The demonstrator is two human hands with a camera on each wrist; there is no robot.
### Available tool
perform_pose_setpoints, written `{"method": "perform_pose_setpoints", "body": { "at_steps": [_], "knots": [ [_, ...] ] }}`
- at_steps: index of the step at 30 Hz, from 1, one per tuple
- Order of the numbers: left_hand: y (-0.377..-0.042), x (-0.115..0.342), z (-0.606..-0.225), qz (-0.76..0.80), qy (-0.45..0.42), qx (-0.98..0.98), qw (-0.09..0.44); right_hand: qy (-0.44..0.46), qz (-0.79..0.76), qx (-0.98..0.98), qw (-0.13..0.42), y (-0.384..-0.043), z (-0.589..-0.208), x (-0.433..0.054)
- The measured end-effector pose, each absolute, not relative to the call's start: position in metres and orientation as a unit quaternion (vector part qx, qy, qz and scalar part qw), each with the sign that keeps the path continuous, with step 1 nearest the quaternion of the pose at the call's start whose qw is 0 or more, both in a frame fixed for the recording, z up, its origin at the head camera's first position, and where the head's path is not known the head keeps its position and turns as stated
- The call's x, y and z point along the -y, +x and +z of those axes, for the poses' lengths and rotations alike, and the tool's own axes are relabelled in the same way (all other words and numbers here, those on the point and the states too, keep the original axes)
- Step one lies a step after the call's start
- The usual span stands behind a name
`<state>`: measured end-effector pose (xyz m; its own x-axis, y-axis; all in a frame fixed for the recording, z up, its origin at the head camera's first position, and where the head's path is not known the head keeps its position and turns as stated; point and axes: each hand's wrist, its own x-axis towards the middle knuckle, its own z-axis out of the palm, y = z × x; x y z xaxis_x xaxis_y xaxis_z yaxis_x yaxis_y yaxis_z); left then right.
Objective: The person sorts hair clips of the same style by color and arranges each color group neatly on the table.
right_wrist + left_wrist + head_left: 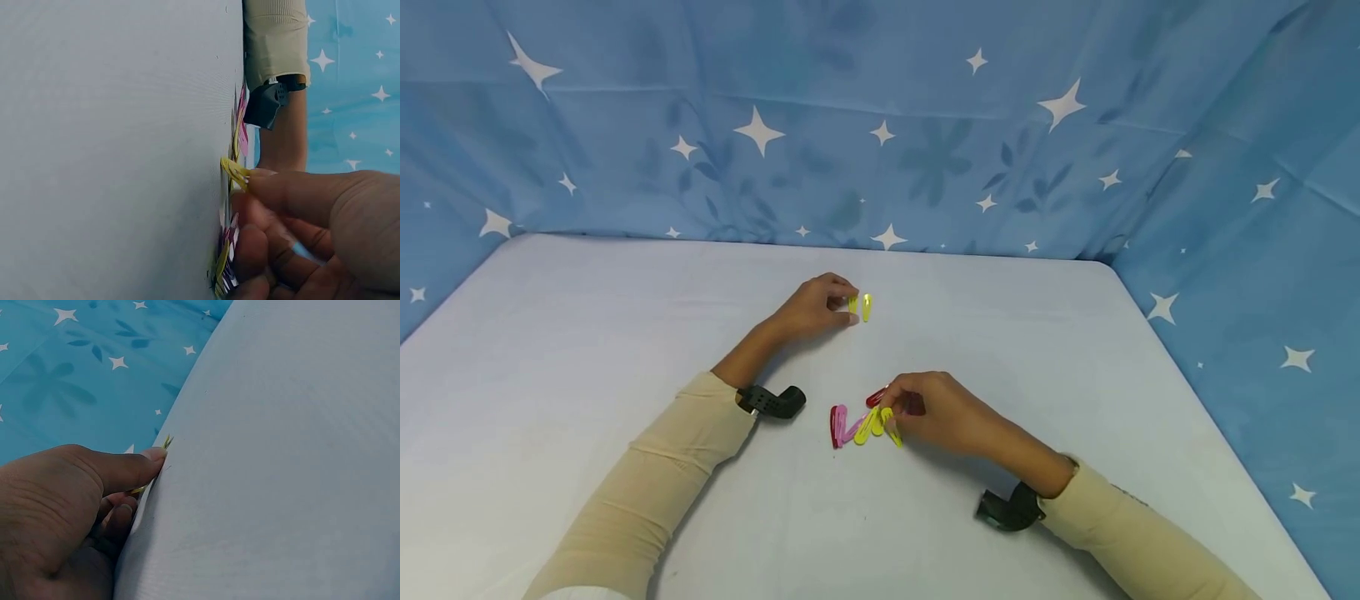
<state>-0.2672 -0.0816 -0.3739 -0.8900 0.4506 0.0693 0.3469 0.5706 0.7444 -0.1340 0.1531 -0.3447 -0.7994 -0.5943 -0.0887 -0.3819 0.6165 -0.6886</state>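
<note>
Toward the back of the table, my left hand (815,308) holds a yellow snap hair clip (853,303) between thumb and fingers. A second yellow hair clip (867,307) lies just right of it. In the left wrist view the thumb hides most of the held clip. My right hand (942,412) is over a loose pile nearer the front and pinches a yellow hair clip (234,172) by one end, tilted against the table. Beside those fingers lie more yellow clips (866,427), pink clips (841,426), a dark red clip (833,427) and a red clip (876,397), partly covered by the hand.
A white cloth covers the table (625,333). Blue curtain fabric (850,183) with white stars stands along the back and right side. Each wrist wears a black camera mount, one on the left (775,402) and one on the right (1011,507).
</note>
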Motion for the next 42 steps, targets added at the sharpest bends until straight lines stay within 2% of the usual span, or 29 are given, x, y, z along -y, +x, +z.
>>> {"method": "perform_pose_setpoints", "body": {
  "at_steps": [17, 35, 42],
  "knots": [
    [-0.266, 0.079, -0.374, 0.399, 0.227, -0.886, 0.066, -0.278, -0.476, -0.814, 0.185, -0.137, -0.344, -0.159],
    [-0.267, 0.079, -0.37, 0.384, 0.219, -0.895, 0.064, -0.239, -0.495, -0.824, 0.139, -0.157, -0.346, -0.168],
    [-0.264, 0.079, -0.371, 0.383, 0.212, -0.897, 0.063, -0.215, -0.515, -0.818, 0.138, -0.166, -0.342, -0.168]
  ]
}}
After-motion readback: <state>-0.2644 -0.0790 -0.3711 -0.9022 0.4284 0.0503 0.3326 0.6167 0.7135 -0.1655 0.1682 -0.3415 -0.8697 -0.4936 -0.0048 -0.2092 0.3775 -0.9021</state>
